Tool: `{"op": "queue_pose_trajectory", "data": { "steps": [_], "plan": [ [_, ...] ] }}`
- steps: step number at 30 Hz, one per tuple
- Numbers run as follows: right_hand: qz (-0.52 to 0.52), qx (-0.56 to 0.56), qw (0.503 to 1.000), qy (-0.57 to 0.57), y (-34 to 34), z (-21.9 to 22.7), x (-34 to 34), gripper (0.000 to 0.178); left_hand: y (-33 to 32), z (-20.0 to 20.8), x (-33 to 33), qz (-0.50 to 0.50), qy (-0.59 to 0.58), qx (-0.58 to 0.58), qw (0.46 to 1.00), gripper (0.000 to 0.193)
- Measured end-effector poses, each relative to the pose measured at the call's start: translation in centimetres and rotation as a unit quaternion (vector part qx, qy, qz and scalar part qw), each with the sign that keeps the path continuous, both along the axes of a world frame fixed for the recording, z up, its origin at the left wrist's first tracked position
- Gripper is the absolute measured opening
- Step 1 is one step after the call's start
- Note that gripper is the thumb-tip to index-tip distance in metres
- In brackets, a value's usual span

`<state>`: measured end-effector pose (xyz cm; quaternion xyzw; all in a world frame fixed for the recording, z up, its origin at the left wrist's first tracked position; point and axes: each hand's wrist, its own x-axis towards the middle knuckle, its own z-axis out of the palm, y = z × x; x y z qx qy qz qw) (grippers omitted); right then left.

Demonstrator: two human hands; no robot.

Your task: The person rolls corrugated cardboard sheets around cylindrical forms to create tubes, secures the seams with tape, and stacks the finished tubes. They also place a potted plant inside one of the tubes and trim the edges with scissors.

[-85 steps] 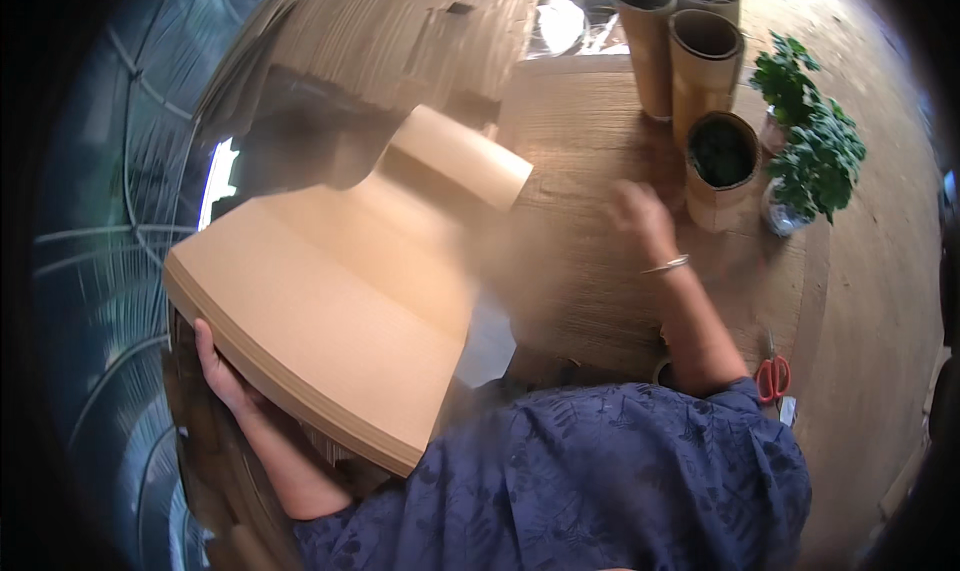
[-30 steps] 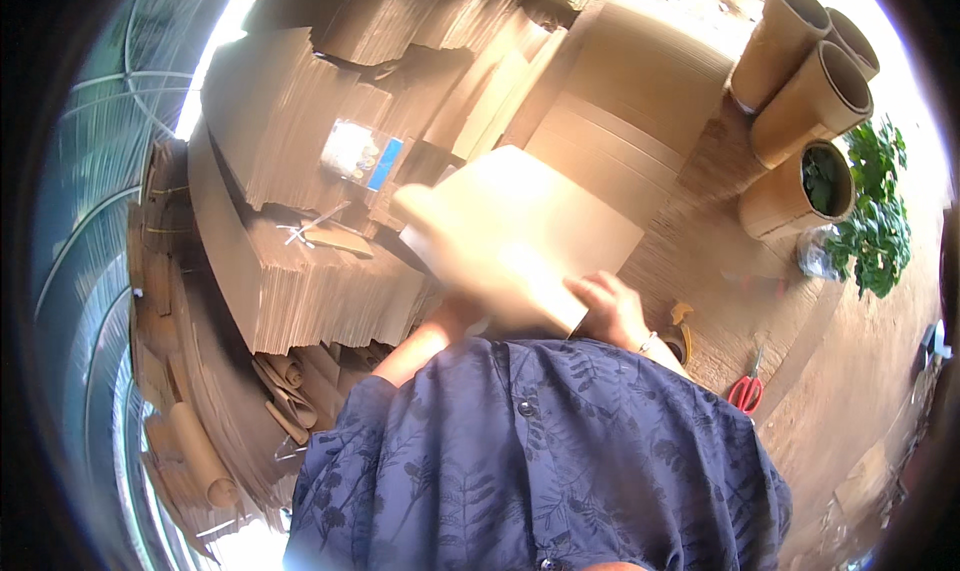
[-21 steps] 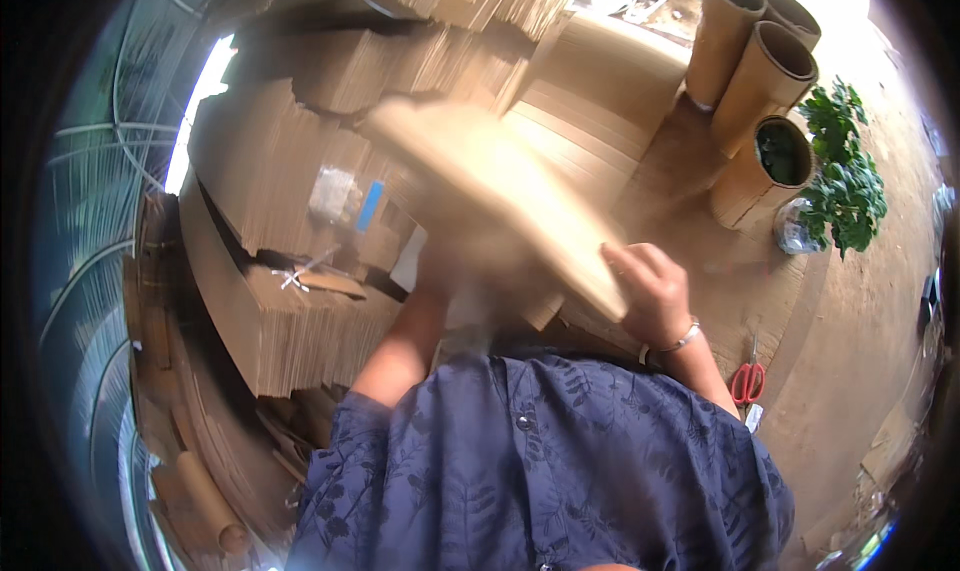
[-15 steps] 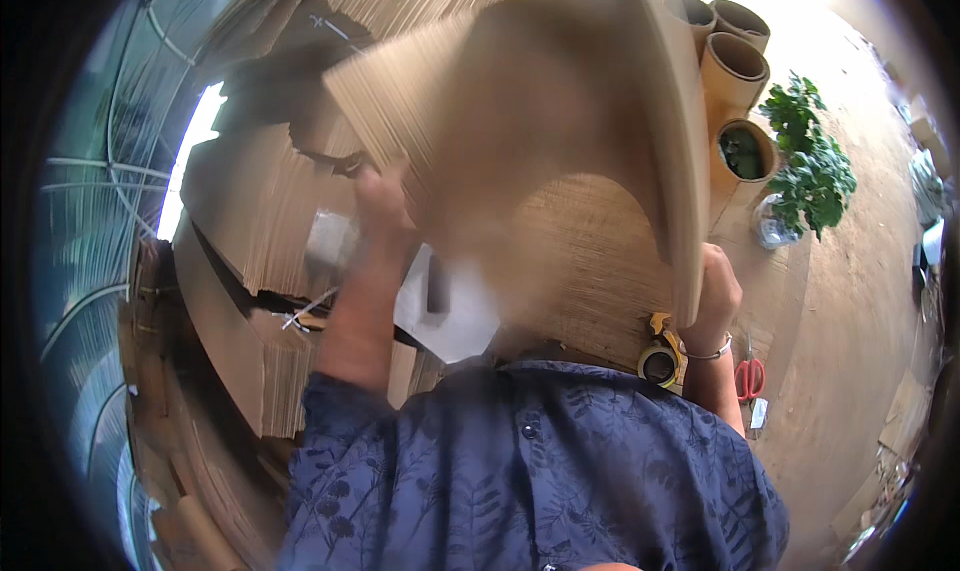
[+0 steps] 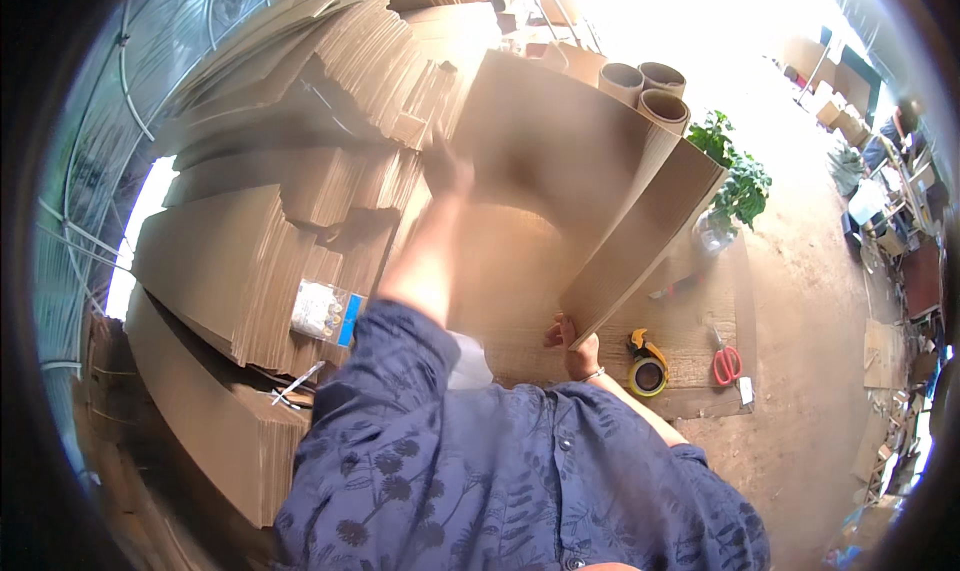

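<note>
The large, bent brown cardboard sheet [image 5: 560, 121] rises over the wood-grained brown tabletop [image 5: 705, 306], already creased, not yet flat. My right hand [image 5: 577, 349] grips its near corner; my blurred left hand's [image 5: 447, 166] hold, beside its left edge, I can't tell.

Creased brown cardboard sheet [image 5: 560, 121] — now farther out
Left hand [image 5: 447, 168] farther too; braceleted right hand [image 5: 578, 354] — now left of the yellow tape roll [image 5: 648, 391].

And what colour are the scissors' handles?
Red; the scissors show best in the head view, toward the right.
</note>
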<state>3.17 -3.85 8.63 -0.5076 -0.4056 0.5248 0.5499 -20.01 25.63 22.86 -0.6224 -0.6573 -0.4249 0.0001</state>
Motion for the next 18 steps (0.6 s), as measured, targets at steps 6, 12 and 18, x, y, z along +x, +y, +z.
{"op": "queue_pose_trajectory", "data": {
  "steps": [6,12,18],
  "plan": [
    [0.007,0.033,0.996,-0.086,-0.4,1.9,-3.1,0.034,-19.1,-26.3,-1.0,-0.242,-0.634,-0.533,0.505,0.074],
    [-0.003,0.006,1.000,-0.019,-1.2,1.4,-4.1,0.036,-18.3,-17.3,6.7,-0.595,-0.645,-0.454,0.157,0.058],
    [0.257,-0.117,0.954,-0.102,-1.4,1.7,-1.8,0.026,-14.2,-21.5,-1.4,-0.324,-0.684,-0.369,0.539,0.032]
  ]
}}
